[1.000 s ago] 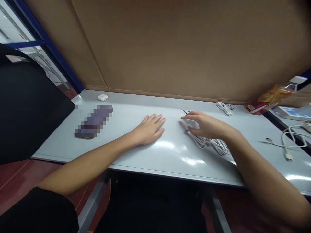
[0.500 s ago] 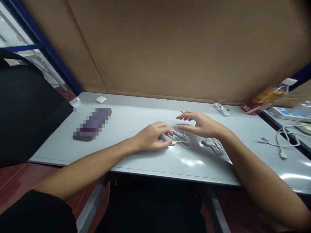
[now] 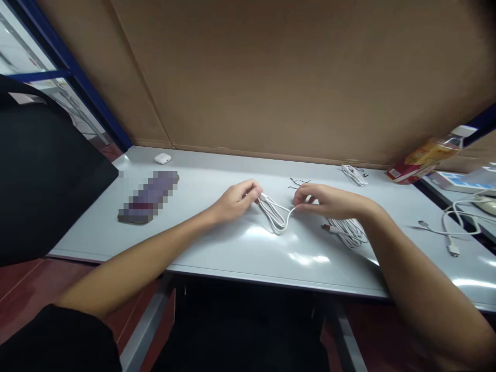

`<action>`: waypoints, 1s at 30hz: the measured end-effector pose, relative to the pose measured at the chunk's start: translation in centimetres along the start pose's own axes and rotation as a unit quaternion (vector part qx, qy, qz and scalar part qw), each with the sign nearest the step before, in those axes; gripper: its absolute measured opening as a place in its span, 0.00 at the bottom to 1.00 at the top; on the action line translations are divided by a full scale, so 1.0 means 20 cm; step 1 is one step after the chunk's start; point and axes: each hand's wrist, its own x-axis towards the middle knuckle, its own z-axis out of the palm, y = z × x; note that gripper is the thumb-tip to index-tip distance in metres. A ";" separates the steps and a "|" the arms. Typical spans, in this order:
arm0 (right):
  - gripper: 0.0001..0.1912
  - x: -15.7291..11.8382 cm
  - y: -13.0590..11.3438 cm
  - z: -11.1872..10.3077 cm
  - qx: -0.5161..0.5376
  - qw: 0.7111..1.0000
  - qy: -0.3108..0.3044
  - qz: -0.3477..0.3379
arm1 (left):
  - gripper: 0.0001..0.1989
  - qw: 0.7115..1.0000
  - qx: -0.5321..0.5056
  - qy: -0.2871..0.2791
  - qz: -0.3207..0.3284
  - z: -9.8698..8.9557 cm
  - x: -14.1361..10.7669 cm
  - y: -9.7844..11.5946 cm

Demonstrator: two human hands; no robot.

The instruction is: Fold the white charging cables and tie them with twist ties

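My left hand (image 3: 237, 202) pinches the plug end of a white cable (image 3: 276, 217) with its fingertips. My right hand (image 3: 323, 201) holds another stretch of the same cable between finger and thumb, and narrow loops of it hang between my hands. Just below my right hand lies a second coiled white cable (image 3: 347, 232) with its connector (image 3: 326, 227) pointing left. A small white cable bundle (image 3: 354, 174) sits farther back, and thin black wires (image 3: 298, 182) lie near the back of my right hand.
On the grey table (image 3: 217, 248) lie a white earbud case (image 3: 163, 158) and a pixelated flat object (image 3: 149, 197). A cardboard wall (image 3: 271, 77) stands behind. At right are a snack bag (image 3: 424, 165), a loose white cable (image 3: 445, 231) and a computer mouse (image 3: 486, 205).
The cable has gone from a bundle under my hands to a stretched, looped length held by both. My left hand has taken its plug end, and my hands have moved apart.
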 end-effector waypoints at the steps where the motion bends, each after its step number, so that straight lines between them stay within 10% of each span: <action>1: 0.17 0.00 -0.01 -0.01 0.046 0.999 0.003 -0.006 | 0.20 0.997 -0.075 0.025 -0.026 -0.01 0.01 0.00; 7: 0.15 0.00 -0.09 -0.01 0.398 0.913 0.083 -0.029 | 0.23 0.897 -0.384 0.141 -0.165 -0.08 0.05 0.03; 13: 0.13 0.04 -0.12 0.08 0.502 0.864 0.034 -0.016 | 0.19 0.824 -0.482 0.209 -0.210 -0.11 0.07 0.05; 21: 0.26 0.02 -0.21 0.09 0.394 0.916 -0.067 0.037 | 0.22 0.775 -0.558 0.199 -0.222 -0.16 0.09 0.09; 30: 0.29 0.00 -0.12 0.00 0.247 0.964 0.058 0.076 | 0.21 0.895 -0.364 -0.001 -0.258 -0.21 0.06 0.03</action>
